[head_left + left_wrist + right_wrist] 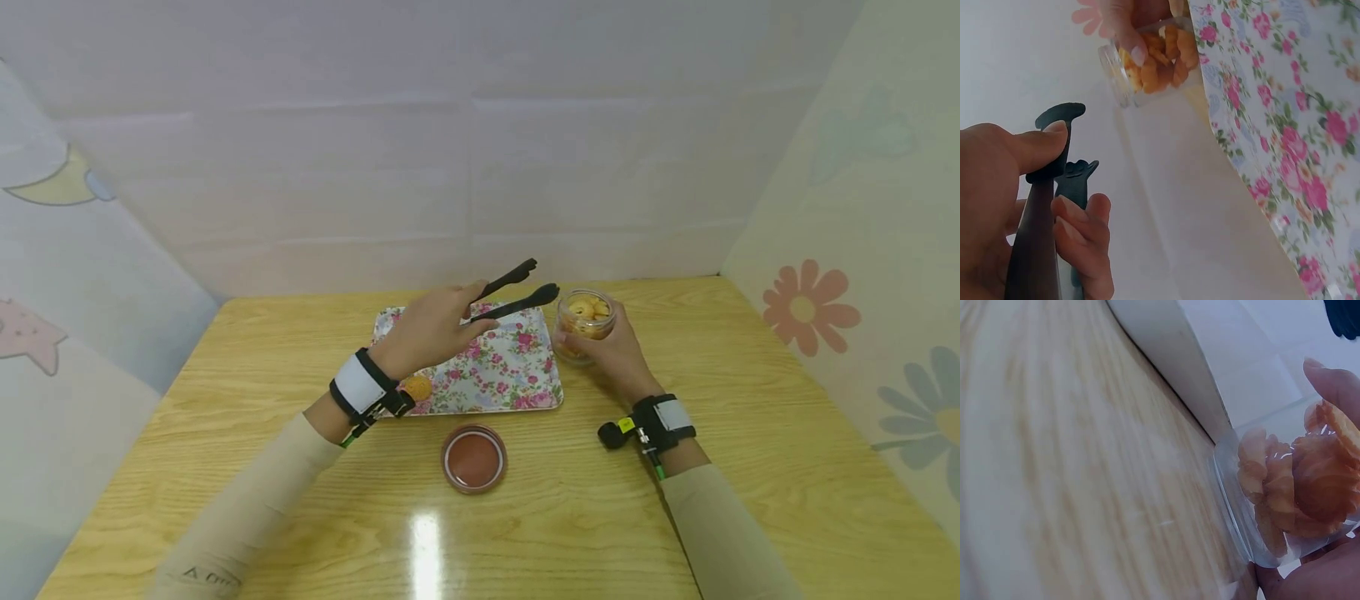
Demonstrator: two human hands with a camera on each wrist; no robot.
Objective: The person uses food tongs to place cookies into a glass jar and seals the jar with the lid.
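Note:
My left hand [431, 329] grips black tongs [517, 292] above a floral tray [517, 375]; the tong tips stand slightly apart and hold nothing, pointing toward the jar. In the left wrist view my thumb and fingers pinch the tongs [1054, 187]. My right hand [611, 354] holds a clear open jar [585, 321] of golden cookies, standing on the table just right of the tray. The jar [1291, 500] fills the right wrist view, with cookies [1160, 59] visible through its wall. One cookie [417, 387] lies on the tray's near left corner, partly behind my left wrist.
A brown round lid [473, 458] lies on the wooden table [750, 467] in front of the tray. Pale walls close in the table at the back and both sides.

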